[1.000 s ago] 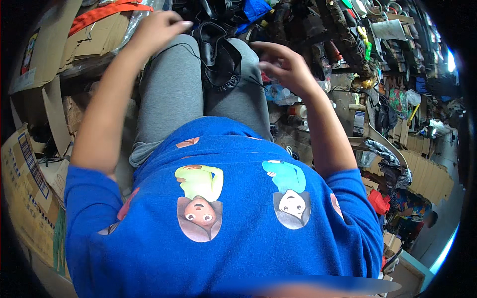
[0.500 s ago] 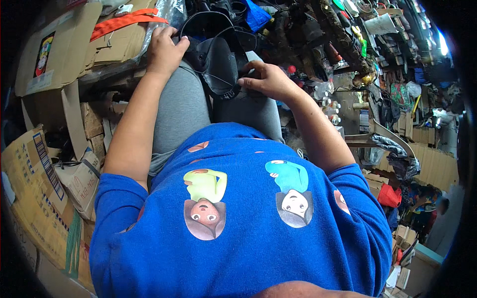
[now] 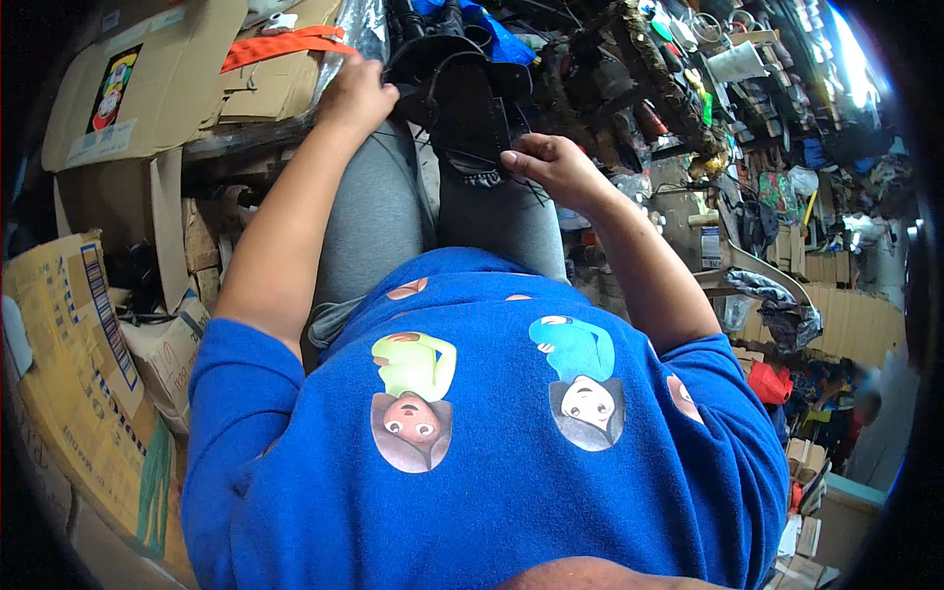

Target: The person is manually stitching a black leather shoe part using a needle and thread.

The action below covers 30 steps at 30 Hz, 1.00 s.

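On my lap, between my knees, lies a black shoe-like piece [image 3: 466,116], its long dark panel upward and a pale patterned band at its near end. My right hand [image 3: 559,169] is at its right side, thumb and fingers pinched on a thin dark thread that crosses the near end. To the left, my left hand [image 3: 356,98] is raised over my knee beside the cardboard, apart from the shoe-like piece. Its fingers look curled; they are slightly blurred, and what they hold, if anything, cannot be made out.
Cardboard boxes [image 3: 147,79] stand at the left, with an orange strap [image 3: 285,46] lying on top. A yellowish carton [image 3: 74,364] leans lower left. Cluttered tools and a white cylinder [image 3: 737,62] fill the upper right. A red bag [image 3: 769,383] and a partly seen person are at the far right.
The shoe-like piece has tipped, so its open inside shows less and the dark panel more. Both hands have shifted slightly right in the picture; the left fingers have curled in.
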Available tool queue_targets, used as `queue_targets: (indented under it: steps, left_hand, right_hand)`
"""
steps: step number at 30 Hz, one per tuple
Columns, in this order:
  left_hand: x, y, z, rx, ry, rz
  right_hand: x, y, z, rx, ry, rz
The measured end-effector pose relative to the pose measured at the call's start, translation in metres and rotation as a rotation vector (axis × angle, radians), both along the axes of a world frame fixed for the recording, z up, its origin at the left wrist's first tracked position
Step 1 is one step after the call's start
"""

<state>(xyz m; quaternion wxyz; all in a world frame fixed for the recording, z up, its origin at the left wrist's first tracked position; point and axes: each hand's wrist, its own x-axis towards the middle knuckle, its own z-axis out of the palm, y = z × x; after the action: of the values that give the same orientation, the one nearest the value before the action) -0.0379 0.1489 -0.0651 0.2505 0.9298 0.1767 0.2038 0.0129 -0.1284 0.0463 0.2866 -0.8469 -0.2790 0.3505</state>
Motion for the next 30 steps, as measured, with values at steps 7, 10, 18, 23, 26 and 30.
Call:
queue_targets:
  steps: [7, 10, 18, 23, 26, 30]
  left_hand:
    - [0.063, -0.058, 0.033, 0.094, 0.674, -0.185]
    - [0.059, -0.055, 0.022, 0.105, 0.464, -0.157]
    - [0.040, -0.059, 0.030, -0.094, 0.250, -0.452]
    - [0.038, -0.034, 0.041, -0.103, 0.322, -0.379]
    - [0.046, -0.024, 0.039, -0.185, 0.353, -0.457]
    - [0.060, -0.032, 0.041, -0.157, 0.489, -0.298]
  right_hand:
    - [0.015, -0.035, -0.038, -0.024, 0.007, -0.160]
    - [0.022, -0.026, -0.034, -0.036, 0.028, -0.179]
    - [0.043, -0.010, -0.044, -0.041, 0.072, -0.131]
    - [0.053, 0.009, -0.038, 0.051, 0.214, -0.089]
    - [0.065, 0.014, -0.047, 0.040, 0.182, -0.033]
    - [0.076, 0.027, -0.048, -0.028, 0.149, -0.010]
